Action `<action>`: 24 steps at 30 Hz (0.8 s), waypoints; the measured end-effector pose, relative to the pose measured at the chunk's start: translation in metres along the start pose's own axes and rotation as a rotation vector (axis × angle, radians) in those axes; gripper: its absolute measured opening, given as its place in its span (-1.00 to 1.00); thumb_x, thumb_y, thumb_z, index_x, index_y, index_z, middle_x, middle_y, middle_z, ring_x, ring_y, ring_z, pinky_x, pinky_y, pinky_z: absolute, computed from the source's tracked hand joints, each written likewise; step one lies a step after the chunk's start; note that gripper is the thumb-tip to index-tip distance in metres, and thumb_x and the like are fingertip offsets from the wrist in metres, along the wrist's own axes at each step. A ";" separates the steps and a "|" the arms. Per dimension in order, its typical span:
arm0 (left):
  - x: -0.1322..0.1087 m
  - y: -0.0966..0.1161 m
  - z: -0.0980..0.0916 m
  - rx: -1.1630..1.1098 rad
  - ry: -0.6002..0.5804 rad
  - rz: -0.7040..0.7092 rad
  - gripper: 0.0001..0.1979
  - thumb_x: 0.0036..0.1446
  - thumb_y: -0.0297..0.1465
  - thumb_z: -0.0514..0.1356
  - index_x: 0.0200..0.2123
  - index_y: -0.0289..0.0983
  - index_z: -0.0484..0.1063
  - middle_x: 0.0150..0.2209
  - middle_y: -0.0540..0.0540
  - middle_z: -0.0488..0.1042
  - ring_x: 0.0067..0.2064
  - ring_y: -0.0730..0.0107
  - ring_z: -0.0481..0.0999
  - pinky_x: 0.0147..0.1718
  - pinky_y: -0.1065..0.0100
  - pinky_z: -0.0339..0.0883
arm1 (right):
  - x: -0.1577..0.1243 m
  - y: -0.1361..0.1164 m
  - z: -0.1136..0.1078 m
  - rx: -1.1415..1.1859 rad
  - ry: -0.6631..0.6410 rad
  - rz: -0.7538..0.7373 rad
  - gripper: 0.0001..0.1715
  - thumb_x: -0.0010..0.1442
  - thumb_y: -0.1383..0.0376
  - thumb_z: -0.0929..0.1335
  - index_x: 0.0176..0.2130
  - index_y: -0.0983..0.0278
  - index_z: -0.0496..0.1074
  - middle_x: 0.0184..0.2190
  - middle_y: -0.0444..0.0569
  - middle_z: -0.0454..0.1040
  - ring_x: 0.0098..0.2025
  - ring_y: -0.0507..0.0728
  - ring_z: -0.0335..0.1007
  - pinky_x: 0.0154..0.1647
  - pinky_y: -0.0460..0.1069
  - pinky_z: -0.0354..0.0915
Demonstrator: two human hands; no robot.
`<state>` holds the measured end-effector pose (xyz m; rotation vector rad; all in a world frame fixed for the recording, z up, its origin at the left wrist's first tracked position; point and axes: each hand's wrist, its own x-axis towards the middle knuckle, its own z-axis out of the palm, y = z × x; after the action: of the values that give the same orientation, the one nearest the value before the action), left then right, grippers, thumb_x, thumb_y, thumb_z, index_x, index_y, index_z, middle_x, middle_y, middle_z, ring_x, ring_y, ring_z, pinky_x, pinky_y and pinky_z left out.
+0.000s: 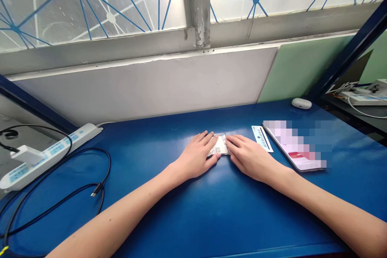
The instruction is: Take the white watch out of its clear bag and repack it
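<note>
A small silvery-white packet [220,145] lies flat on the blue table [211,209], near its middle. My left hand [198,154] lies flat over the packet's left side, fingers stretched out and pressed on it. My right hand [246,155] lies flat against its right side, fingers extended and touching its edge. Most of the packet is hidden under the two hands.
A phone [298,145] lies to the right of my right hand, with a narrow paper strip [262,138] beside it. A white earbud case [301,103] sits at the back right. A white power strip [45,157] with charger and black cable [96,188] occupies the left side.
</note>
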<state>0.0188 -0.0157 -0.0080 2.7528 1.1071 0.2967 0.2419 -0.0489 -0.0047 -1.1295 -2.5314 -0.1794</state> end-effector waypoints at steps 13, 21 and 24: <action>0.000 0.000 0.000 0.001 0.008 0.001 -0.42 0.39 -0.12 -0.05 0.34 -0.31 0.10 0.36 -0.27 0.13 0.39 0.00 0.06 0.32 0.00 -0.02 | -0.003 0.008 0.005 0.384 0.026 0.135 -0.59 0.32 0.26 0.28 0.12 0.32 0.40 0.15 0.19 0.45 0.23 0.29 0.32 0.21 0.19 0.32; 0.000 0.000 0.001 -0.018 0.018 -0.004 -0.44 0.40 -0.14 -0.06 0.34 -0.29 0.10 0.36 -0.26 0.12 0.40 0.00 0.05 0.30 -0.04 0.01 | -0.002 0.000 0.000 0.339 -0.030 0.140 -0.46 0.32 0.15 0.29 0.18 0.39 0.35 0.21 0.28 0.36 0.25 0.35 0.30 0.21 0.21 0.32; 0.000 -0.002 0.004 -0.020 0.028 0.005 -0.45 0.39 -0.15 -0.05 0.34 -0.27 0.10 0.37 -0.24 0.12 0.40 0.02 0.04 0.31 -0.03 -0.01 | -0.001 -0.002 -0.002 0.286 -0.045 0.118 -0.40 0.32 0.11 0.29 0.21 0.42 0.31 0.22 0.32 0.35 0.23 0.37 0.32 0.19 0.24 0.34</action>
<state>0.0186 -0.0145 -0.0126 2.7421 1.0975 0.3459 0.2412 -0.0516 -0.0029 -1.1714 -2.4204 0.2339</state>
